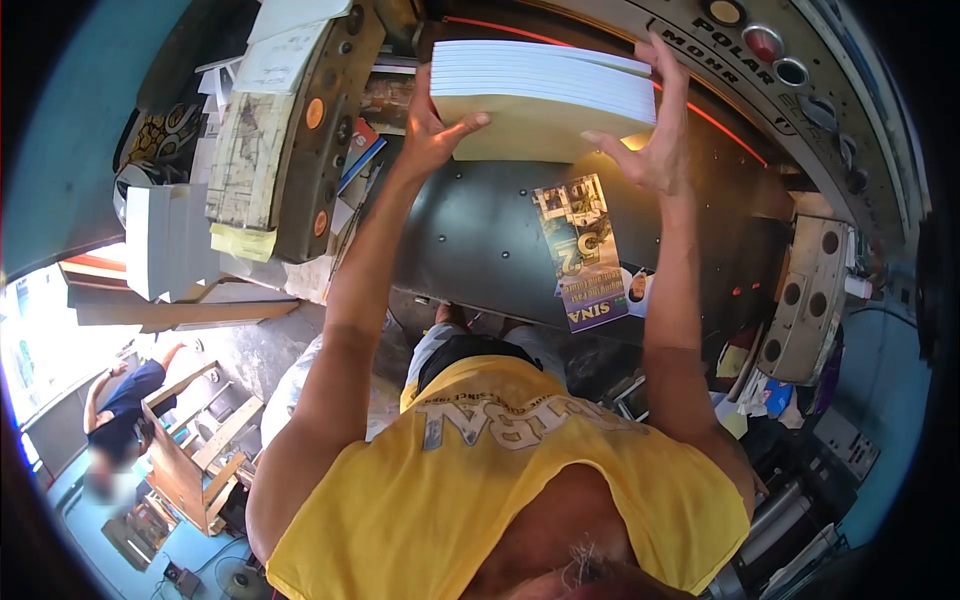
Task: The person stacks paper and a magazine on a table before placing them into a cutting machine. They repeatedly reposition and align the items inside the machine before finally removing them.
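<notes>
A thick stack of booklets (540,82) with white page edges and a tan face stands on the dark metal machine table (455,215). My left hand (437,128) grips the stack's left end, its thumb stretched over the tan face. At the other end my right hand (655,140) is pressed against the side, fingers up along the edge and thumb over the tan face. Near the top right corner the uppermost layers part slightly. Below the stack a printed magazine (590,250) lies flat on the table, its lettering upside down to me.
The cutting machine's panel (765,60), marked POLAR MOHR, curves round the upper right. To the left are a worn block (255,160) and white paper stacks (165,240). Another person (130,400) is at the far left beside a wooden rack (195,460).
</notes>
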Motion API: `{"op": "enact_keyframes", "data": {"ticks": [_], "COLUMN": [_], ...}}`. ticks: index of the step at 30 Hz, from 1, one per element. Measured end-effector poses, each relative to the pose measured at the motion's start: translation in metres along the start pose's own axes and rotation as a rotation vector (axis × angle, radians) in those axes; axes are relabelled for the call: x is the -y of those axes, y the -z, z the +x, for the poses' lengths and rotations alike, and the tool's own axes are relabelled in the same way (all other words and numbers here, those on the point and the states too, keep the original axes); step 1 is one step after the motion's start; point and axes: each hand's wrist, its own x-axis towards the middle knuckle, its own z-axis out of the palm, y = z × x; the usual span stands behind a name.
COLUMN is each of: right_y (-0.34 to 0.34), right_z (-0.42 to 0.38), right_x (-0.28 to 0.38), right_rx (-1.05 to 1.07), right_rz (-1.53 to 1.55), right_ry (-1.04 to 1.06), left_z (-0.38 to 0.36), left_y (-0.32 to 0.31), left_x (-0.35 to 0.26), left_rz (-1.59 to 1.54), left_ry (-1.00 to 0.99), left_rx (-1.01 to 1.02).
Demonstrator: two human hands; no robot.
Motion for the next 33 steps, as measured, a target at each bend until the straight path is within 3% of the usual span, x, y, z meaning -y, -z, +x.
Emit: {"op": "enact_keyframes", "data": {"ticks": [2,5,9,12,15,19,22,25,28,31,33], "right_y": [0.002,-0.038,-0.041,-0.029,0.001,0.052,0.065,0.065,0.045,0.014,-0.004], "right_z": [0.033,0.052,0.08,0.068,0.051,0.018,-0.027,-0.083,-0.128,-0.154,-0.161], "right_x": [0.039,0.03,0.04,0.053,0.06,0.046,0.035,0.002,-0.041,-0.074,-0.092], "right_rx": [0.174,0.425,0.738,0.692,0.545,0.294,-0.007,-0.18,-0.344,-0.548,-0.584], "right_rz": [-0.442,-0.596,-0.559,-0.503,-0.485,-0.015,0.325,0.425,0.556,0.755,0.874], "right_ry": [0.174,0.324,0.049,0.017,-0.101,-0.527,-0.791,-0.991,-1.154,-1.244,-1.234], "left_z": [0.0,0.002,0.001,-0.011,-0.026,-0.077,-0.12,-0.105,-0.057,0.019,0.075], "left_y": [-0.003,-0.002,-0.002,0.007,0.032,0.022,-0.021,-0.04,-0.035,-0.021,-0.016], "left_x": [-0.005,0.0,0.004,0.022,0.079,0.083,0.057,0.032,0.03,0.061,0.09], "left_rz": [-0.021,-0.046,-0.115,0.141,0.18,-0.561,-0.996,-0.607,-0.414,-0.235,-0.186], "left_ry": [-0.045,-0.093,-0.117,0.076,0.107,0.375,0.533,0.754,0.798,0.925,0.894], "left_rx": [-0.016,-0.011,0.001,0.092,0.178,0.073,0.176,0.097,0.143,0.301,0.338]}}
